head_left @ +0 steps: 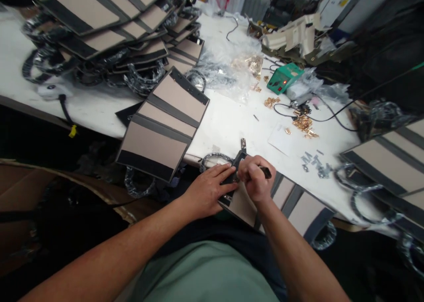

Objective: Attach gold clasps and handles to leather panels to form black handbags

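Observation:
A beige and dark grey flat bag panel lies along the table's front edge, partly over my lap. My left hand rests on its dark end, fingers stretched out and pressing flat. Beside it my right hand is wrapped round a dark-handled tool, whose working end is hidden by the fist and points down at the panel's dark end. A small dark metal-studded strip sticks out past that end. A plastic-wrapped handle loop lies just beyond my left fingers.
More panels form a tall pile at the left, with one single panel nearer me. Further panels lie at the right. On the white table are a green box with a red light, gold-coloured pieces, grey pieces and plastic bags.

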`<act>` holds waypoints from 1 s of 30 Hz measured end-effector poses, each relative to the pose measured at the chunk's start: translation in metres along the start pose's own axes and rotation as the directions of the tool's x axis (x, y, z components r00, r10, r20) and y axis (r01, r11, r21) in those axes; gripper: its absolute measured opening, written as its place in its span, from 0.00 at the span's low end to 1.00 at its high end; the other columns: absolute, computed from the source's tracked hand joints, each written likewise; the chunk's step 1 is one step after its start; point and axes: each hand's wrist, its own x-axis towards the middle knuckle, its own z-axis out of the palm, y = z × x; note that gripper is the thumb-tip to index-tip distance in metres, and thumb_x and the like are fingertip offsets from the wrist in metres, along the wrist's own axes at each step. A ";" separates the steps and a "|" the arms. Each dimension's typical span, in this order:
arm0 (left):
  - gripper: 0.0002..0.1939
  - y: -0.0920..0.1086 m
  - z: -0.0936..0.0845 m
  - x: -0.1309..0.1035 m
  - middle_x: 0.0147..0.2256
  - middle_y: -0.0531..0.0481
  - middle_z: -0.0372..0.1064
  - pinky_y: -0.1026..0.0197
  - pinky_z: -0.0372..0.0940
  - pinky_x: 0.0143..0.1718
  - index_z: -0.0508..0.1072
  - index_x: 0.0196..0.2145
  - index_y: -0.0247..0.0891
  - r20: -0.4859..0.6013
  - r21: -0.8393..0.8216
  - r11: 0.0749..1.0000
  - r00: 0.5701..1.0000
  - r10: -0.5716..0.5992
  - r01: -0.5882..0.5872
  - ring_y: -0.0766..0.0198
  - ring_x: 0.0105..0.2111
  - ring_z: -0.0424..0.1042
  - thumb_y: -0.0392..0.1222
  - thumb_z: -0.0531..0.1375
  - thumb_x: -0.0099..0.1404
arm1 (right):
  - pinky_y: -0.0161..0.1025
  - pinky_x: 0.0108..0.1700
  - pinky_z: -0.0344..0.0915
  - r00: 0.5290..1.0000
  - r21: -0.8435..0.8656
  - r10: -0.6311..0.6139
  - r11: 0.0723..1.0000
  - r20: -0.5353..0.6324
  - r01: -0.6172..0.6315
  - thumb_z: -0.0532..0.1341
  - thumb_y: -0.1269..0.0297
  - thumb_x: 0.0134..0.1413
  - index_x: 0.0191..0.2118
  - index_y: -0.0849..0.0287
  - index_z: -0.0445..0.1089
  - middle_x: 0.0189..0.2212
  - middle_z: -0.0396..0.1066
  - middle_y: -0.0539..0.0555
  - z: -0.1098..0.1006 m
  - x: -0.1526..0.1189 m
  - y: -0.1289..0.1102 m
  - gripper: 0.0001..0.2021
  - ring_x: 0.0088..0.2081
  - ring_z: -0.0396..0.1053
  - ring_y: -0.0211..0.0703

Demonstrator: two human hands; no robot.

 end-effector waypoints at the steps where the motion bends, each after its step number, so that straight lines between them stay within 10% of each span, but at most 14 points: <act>1: 0.26 0.000 0.000 0.000 0.68 0.41 0.56 0.43 0.49 0.69 0.73 0.57 0.42 0.005 0.009 1.000 1.000 0.000 0.000 0.46 0.69 0.51 0.41 0.64 0.61 | 0.39 0.28 0.59 1.000 -0.042 -0.002 0.999 -0.005 0.001 0.56 0.56 0.63 0.23 0.54 0.59 0.18 0.59 0.46 -0.001 -0.001 0.000 0.17 0.22 0.59 0.39; 5: 0.26 0.002 -0.001 -0.003 0.68 0.42 0.55 0.43 0.51 0.69 0.73 0.58 0.43 -0.002 0.062 0.998 1.000 0.000 0.000 0.47 0.69 0.52 0.40 0.63 0.61 | 0.38 0.29 0.58 0.998 -0.391 -0.054 0.919 -0.009 0.046 0.58 0.59 0.61 0.22 0.55 0.62 0.19 0.63 0.47 -0.016 0.011 0.002 0.16 0.23 0.60 0.38; 11: 0.25 0.015 -0.013 -0.003 0.65 0.43 0.62 0.40 0.52 0.68 0.75 0.54 0.45 -0.093 0.113 0.993 0.995 0.033 -0.022 0.47 0.64 0.61 0.38 0.66 0.57 | 0.44 0.42 0.66 0.999 -0.867 0.048 0.496 -0.019 -0.040 0.64 0.47 0.55 0.39 0.55 0.76 0.34 0.76 0.55 -0.061 0.045 0.001 0.16 0.37 0.73 0.50; 14: 0.19 0.026 -0.034 0.009 0.56 0.46 0.73 0.40 0.52 0.67 0.79 0.48 0.46 -0.195 0.089 0.995 0.979 0.059 -0.042 0.50 0.56 0.70 0.39 0.68 0.57 | 0.52 0.57 0.64 0.996 -0.809 -0.004 0.583 0.087 0.073 0.66 0.47 0.55 0.61 0.56 0.67 0.55 0.72 0.63 -0.072 0.024 -0.024 0.31 0.56 0.69 0.58; 18: 0.12 0.043 -0.068 0.044 0.41 0.51 0.80 0.42 0.55 0.63 0.80 0.38 0.44 -0.282 0.039 0.998 0.957 0.064 -0.056 0.56 0.44 0.75 0.42 0.72 0.54 | 0.50 0.60 0.65 0.938 -0.688 0.091 0.704 0.335 0.177 0.70 0.54 0.51 0.66 0.49 0.62 0.60 0.69 0.58 -0.065 -0.031 -0.072 0.37 0.59 0.68 0.56; 22: 0.11 0.070 -0.096 0.078 0.37 0.51 0.79 0.43 0.57 0.62 0.79 0.37 0.44 -0.408 0.026 0.996 0.909 0.086 -0.082 0.55 0.42 0.75 0.46 0.72 0.56 | 0.49 0.53 0.69 0.984 -0.717 0.091 0.695 0.156 0.050 0.63 0.67 0.58 0.57 0.48 0.73 0.50 0.77 0.56 -0.071 -0.049 -0.105 0.21 0.49 0.75 0.54; 27: 0.31 0.097 -0.109 0.078 0.60 0.44 0.65 0.46 0.53 0.66 0.70 0.59 0.47 -0.772 -0.248 0.967 0.615 -0.163 -0.055 0.47 0.61 0.62 0.44 0.71 0.59 | 0.42 0.36 0.70 0.981 -0.430 0.141 0.884 -0.132 -0.185 0.61 0.56 0.62 0.42 0.53 0.79 0.33 0.79 0.51 -0.118 -0.037 -0.163 0.11 0.33 0.75 0.50; 30: 0.32 0.096 -0.107 0.066 0.60 0.42 0.66 0.50 0.59 0.62 0.67 0.62 0.45 -0.561 -0.696 0.715 0.676 -0.477 -0.074 0.48 0.60 0.66 0.48 0.68 0.62 | 0.44 0.37 0.72 0.953 0.032 0.275 0.962 -0.129 -0.273 0.66 0.54 0.58 0.49 0.54 0.77 0.34 0.79 0.52 -0.135 -0.039 -0.195 0.16 0.32 0.76 0.50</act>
